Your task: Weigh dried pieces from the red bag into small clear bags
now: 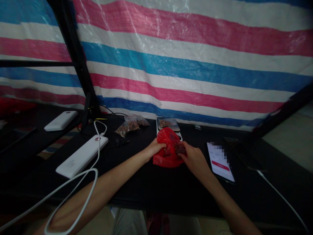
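Over the worktop's middle (146,191), the left hand (156,148) pinches one red bag (168,161), crumpled, its direction and long axis unclear; the right hand (193,156) grips one dark piece (181,149) against it. One scale (175,128), bearing one packet (167,122), stands near the back edge.

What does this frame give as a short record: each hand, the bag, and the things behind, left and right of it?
left hand: grips the side of the red bag
right hand: at the bag, fingers around a dark item, too unclear to name
behind bag: flat scale-like device bearing a clear packet
left: packets of brown bits; large white device with white cable
right: phone, screen lit
backdrop: striped sheet
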### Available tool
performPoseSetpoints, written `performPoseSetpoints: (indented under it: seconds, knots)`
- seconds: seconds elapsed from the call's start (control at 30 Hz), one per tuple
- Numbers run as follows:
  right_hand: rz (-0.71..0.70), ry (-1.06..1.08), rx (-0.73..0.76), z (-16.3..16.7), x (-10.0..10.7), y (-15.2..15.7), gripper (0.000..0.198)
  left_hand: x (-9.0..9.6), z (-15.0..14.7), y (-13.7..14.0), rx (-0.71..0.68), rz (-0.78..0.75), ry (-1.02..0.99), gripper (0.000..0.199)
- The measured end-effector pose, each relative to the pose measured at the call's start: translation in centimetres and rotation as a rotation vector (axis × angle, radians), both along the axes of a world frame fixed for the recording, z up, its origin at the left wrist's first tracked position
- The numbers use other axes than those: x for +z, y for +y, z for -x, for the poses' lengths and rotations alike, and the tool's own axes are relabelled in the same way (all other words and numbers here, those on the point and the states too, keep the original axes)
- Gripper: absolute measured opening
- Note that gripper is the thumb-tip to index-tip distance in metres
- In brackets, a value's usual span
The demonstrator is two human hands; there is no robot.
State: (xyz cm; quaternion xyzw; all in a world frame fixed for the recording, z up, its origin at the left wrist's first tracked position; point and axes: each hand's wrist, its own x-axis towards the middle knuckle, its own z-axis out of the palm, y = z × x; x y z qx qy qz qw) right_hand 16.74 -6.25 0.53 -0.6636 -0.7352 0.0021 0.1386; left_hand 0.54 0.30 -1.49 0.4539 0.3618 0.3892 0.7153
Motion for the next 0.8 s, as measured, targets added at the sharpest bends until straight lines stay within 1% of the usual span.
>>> performPoseSetpoints:
  seconds: [0.23, 0.37, 0.47, 0.53, 0.7, 0.8]
  knots:
    - [-0.001, 0.253, 0.029, -1.0, -1.4, 0.7, 0.034, 0.8, 0.1, -0.6, 0.0, 0.003, -0.017, 0.024]
    - [-0.004, 0.404, 0.051, -1.6, -2.4, 1.2, 0.035, 0.5, 0.3, -0.2, -0.007, -0.006, -0.04, 0.025]
    - [0.006, 0.507, 0.061, -1.9, -2.7, 1.3, 0.034, -0.1, 0.5, 0.6, -0.01, -0.038, -0.013, 0.023]
    - [0.007, 0.583, 0.073, -2.0, -2.6, 1.4, 0.033, -0.4, 0.6, 1.2, -0.027, -0.088, 0.02, 0.029]
    - [0.01, 0.78, 0.058, -2.3, -2.1, 1.3, 0.03, -1.0, 1.4, 2.4, 0.003, -0.27, 0.098, 0.062]
    - [0.035, 0.881, 0.064, -3.1, -1.6, 1.3, 0.032, -1.2, 1.9, 2.8, -0.103, -0.373, 0.171, 0.065]
